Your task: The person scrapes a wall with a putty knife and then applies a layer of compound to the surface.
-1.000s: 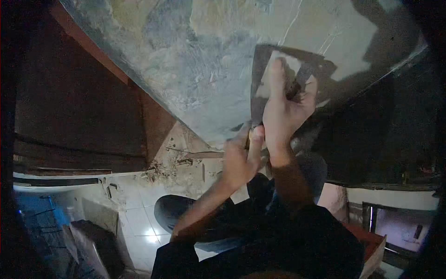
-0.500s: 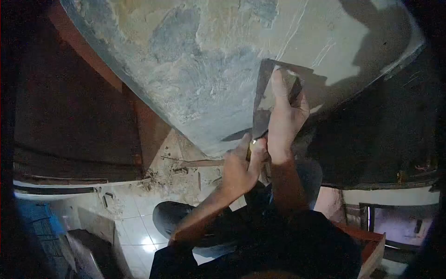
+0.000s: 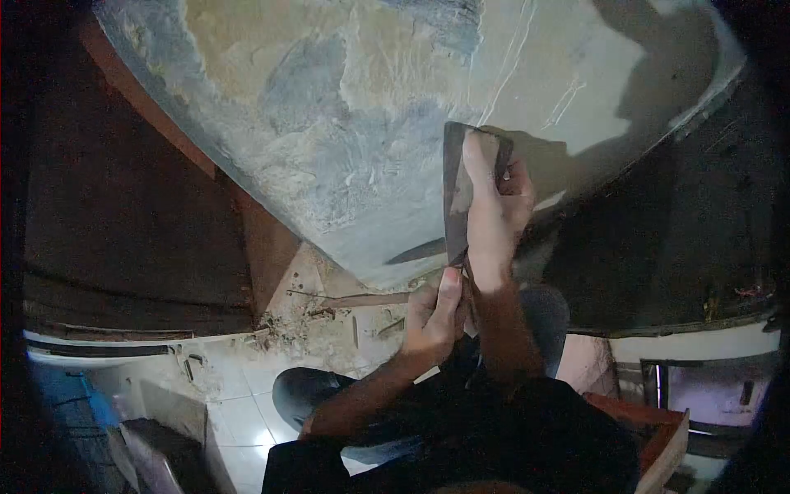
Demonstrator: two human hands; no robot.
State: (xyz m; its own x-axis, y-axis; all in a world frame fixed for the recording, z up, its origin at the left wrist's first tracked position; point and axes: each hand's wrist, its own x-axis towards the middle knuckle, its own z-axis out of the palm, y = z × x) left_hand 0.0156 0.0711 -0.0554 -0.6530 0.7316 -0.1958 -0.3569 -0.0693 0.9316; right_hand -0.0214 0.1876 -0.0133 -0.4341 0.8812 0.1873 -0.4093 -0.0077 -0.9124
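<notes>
Both my hands are on a putty knife (image 3: 455, 198) with a broad, dark, flat blade, in front of a patchy plastered wall (image 3: 395, 148). My right hand (image 3: 492, 222) grips the blade from its right side, its thumb stretched flat along the face and its fingers curled behind the far edge. Below it, my left hand (image 3: 434, 313) is closed at the narrow lower end, thumb pointing up, and hides the handle. Pale filler shows on the blade beside the right thumb. The wall is mottled grey and cream, with thin scratch lines (image 3: 506, 62) to the upper right.
Crumbled debris (image 3: 288, 321) and small bits lie along the foot of the wall on white floor tiles (image 3: 243, 403). My bent knee (image 3: 304, 391) is close to the left forearm. A reddish wooden piece (image 3: 658, 436) stands at the lower right, with blue items (image 3: 95, 399) at the far left.
Both hands and the putty knife have moved a little down and left. The blade has turned more edge-on, and the left thumb now points up at its lower end.
</notes>
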